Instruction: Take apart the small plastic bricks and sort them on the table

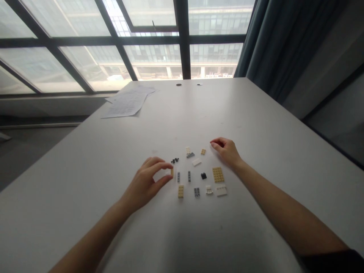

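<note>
My left hand (148,182) rests on the white table (256,125) and pinches a small tan brick (172,172) between thumb and forefinger. My right hand (227,150) lies curled on the table just right of a tiny tan piece (203,151); its fingers are bent and I cannot make out anything in them. Between the hands lie several small bricks: a tan plate (218,174), a black piece (203,176), a white piece (196,162), a tan brick (181,191), grey strips (189,176) and a white piece (221,190).
Printed paper sheets (127,102) lie at the table's far left corner. Two small round holes (178,84) sit near the far edge by the window. A dark curtain (273,45) hangs at the right.
</note>
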A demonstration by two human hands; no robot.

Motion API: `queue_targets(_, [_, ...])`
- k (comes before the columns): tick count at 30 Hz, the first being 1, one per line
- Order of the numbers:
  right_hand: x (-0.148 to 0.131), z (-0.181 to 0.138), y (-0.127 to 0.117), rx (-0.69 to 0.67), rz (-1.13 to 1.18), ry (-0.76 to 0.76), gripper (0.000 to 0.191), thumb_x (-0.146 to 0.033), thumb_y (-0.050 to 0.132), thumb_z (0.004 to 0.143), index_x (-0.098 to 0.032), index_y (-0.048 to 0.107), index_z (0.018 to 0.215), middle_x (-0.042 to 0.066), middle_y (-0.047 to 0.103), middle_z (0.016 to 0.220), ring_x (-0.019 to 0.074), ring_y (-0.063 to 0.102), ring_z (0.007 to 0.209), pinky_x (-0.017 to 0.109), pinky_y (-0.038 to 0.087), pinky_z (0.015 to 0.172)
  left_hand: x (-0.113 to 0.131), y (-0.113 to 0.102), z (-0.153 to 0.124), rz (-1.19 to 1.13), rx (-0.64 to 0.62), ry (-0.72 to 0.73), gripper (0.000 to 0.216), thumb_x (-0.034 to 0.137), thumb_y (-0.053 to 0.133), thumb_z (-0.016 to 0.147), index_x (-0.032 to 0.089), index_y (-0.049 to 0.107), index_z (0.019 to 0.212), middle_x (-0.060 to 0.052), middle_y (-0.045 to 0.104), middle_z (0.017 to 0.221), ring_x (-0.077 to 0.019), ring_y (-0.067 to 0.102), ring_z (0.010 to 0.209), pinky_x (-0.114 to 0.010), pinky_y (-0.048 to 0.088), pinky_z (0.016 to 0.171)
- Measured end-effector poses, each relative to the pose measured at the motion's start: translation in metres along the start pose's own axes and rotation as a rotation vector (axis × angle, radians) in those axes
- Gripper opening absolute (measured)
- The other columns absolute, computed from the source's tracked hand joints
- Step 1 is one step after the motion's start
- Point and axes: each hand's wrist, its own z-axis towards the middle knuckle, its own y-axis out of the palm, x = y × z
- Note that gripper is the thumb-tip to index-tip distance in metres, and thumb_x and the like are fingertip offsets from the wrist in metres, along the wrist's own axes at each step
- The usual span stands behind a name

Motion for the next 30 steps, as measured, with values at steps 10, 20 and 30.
queue_targets(10, [0.002,0.0,-0.001,0.007,-0.005,-0.001,0.025,-0.036,0.059,0.077,-0.016,0.071,0.085,0.004,0.068,0.073,0.0162,0.057,0.065,0.029,0.045,0.063,-0.042,-0.007,-0.003,0.001,0.1,-0.147,0.028,0.044,0.059,0.083,0.023,0.066,0.098,-0.005,0.059,0.093,-0.0196,0.057,0.085,-0.022,0.046,0.05])
queue_targets(20, [0.0,-0.002,-0.001,-0.002,-0.042,-0.003,0.024,-0.035,0.06,0.078,-0.016,0.072,0.085,0.004,0.068,0.073,0.0163,0.056,0.065,0.029,0.044,0.063,-0.042,-0.003,0.029,-0.006,0.064,-0.101,0.026,0.041,0.061,0.082,0.022,0.067,0.098,-0.005,0.061,0.091,-0.0193,0.057,0.085,-0.025,0.046,0.06])
queue_targets(30, [-0.001,-0.003,0.0,-0.009,-0.062,-0.017,0.022,-0.034,0.059,0.08,-0.015,0.071,0.084,0.004,0.068,0.073,0.016,0.057,0.065,0.028,0.044,0.063,-0.037,0.022,0.086,0.046,-0.051,-0.035,0.021,0.034,0.061,0.079,0.021,0.07,0.092,-0.005,0.062,0.089,-0.0206,0.057,0.088,-0.035,0.046,0.081])
